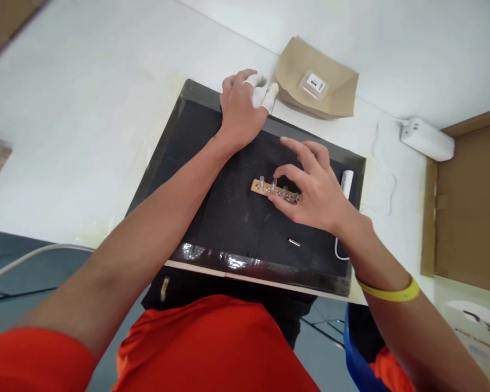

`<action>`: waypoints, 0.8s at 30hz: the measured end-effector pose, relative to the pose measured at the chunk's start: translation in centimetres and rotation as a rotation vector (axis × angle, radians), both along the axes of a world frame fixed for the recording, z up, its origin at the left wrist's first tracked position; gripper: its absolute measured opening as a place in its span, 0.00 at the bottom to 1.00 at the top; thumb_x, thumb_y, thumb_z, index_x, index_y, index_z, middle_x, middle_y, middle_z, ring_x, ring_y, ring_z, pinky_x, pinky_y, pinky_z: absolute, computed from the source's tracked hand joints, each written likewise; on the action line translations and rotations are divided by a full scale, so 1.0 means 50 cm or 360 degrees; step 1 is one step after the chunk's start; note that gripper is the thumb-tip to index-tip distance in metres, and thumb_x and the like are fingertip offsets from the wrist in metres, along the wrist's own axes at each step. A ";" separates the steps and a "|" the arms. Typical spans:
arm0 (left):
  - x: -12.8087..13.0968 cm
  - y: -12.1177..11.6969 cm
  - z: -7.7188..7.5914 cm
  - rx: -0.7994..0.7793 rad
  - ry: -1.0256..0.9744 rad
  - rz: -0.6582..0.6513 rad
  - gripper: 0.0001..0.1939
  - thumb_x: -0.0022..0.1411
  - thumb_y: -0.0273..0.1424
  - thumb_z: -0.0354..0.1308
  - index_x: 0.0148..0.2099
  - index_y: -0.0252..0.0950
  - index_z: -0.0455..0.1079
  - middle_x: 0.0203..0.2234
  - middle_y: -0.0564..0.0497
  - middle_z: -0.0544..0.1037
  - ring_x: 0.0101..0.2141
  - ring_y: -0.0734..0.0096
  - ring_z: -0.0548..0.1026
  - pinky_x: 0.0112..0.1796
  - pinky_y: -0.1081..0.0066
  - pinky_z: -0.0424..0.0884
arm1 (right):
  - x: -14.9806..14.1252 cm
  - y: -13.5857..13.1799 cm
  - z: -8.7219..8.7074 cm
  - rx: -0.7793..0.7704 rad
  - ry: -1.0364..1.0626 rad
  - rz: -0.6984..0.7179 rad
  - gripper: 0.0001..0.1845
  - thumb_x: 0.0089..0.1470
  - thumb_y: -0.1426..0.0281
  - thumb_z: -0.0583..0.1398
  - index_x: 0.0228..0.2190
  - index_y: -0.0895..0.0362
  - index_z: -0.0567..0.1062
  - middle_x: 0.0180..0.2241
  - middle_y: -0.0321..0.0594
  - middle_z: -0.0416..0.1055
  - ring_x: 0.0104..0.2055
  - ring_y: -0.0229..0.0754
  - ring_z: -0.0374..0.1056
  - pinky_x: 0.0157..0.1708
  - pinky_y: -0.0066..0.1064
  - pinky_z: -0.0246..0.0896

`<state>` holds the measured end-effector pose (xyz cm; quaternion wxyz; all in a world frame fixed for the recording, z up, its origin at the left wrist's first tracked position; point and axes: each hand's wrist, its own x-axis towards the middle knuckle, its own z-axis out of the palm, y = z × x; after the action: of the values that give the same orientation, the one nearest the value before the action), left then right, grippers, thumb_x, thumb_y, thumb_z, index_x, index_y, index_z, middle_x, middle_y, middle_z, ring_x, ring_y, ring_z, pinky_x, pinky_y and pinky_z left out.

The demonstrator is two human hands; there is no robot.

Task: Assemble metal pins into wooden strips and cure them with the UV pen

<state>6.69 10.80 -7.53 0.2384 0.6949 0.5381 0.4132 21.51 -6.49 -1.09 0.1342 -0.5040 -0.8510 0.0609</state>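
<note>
My left hand (pixel 243 106) rests at the far edge of the black mat (pixel 228 218), with white coverings on the thumb and one finger. Those two fingertips are apart and nothing shows between them. On the mat lies a small wooden strip (pixel 255 186) carrying a row of clear plastic pegs (pixel 262 182) and small metal parts. My right hand (pixel 314 185) is over the strip, thumb and index finger closed around one clear peg (pixel 274 184). Its other fingers are raised, and the palm hides the strip's right end. A short metal pin (pixel 294 242) lies nearer to me.
Beyond my left hand stands a folded cardboard tray (pixel 338 98) holding a clear plastic box (pixel 313 85). A white stick-shaped device (pixel 347 182) with a cable lies on the mat's right side. Farther right are a white power adapter (pixel 428 139) and a cardboard box (pixel 471 201).
</note>
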 end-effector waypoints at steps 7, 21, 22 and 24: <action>-0.006 0.004 -0.003 0.0038 -0.0040 -0.0033 0.07 0.66 0.43 0.59 0.45 0.56 0.76 0.58 0.55 0.76 0.63 0.48 0.64 0.65 0.45 0.61 | 0.003 -0.002 0.007 -0.0002 -0.0012 -0.0005 0.14 0.58 0.60 0.65 0.45 0.48 0.74 0.71 0.46 0.59 0.68 0.67 0.56 0.63 0.63 0.61; 0.002 -0.004 0.003 -0.0014 0.0015 0.0016 0.07 0.70 0.37 0.60 0.49 0.47 0.73 0.60 0.53 0.74 0.62 0.58 0.61 0.66 0.53 0.58 | 0.000 -0.002 0.019 0.0023 0.0027 0.0029 0.10 0.61 0.60 0.63 0.40 0.52 0.78 0.67 0.48 0.65 0.65 0.65 0.60 0.65 0.61 0.59; 0.001 -0.002 0.001 0.0003 0.0007 0.0025 0.07 0.69 0.37 0.60 0.49 0.48 0.73 0.60 0.53 0.74 0.62 0.58 0.61 0.66 0.52 0.59 | 0.002 -0.001 0.021 0.0030 0.0031 0.0023 0.10 0.61 0.60 0.63 0.40 0.52 0.78 0.67 0.48 0.65 0.65 0.65 0.60 0.65 0.61 0.59; -0.001 0.000 -0.002 0.0037 0.0001 0.0012 0.07 0.68 0.40 0.59 0.48 0.52 0.74 0.59 0.54 0.75 0.62 0.55 0.63 0.65 0.50 0.61 | 0.010 0.007 0.027 0.0046 0.0027 0.0000 0.10 0.62 0.60 0.62 0.41 0.52 0.78 0.67 0.48 0.66 0.65 0.65 0.60 0.64 0.62 0.59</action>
<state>6.61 10.80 -7.63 0.2286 0.6958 0.5358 0.4200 21.99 -6.16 0.24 0.1487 -0.5015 -0.8506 0.0530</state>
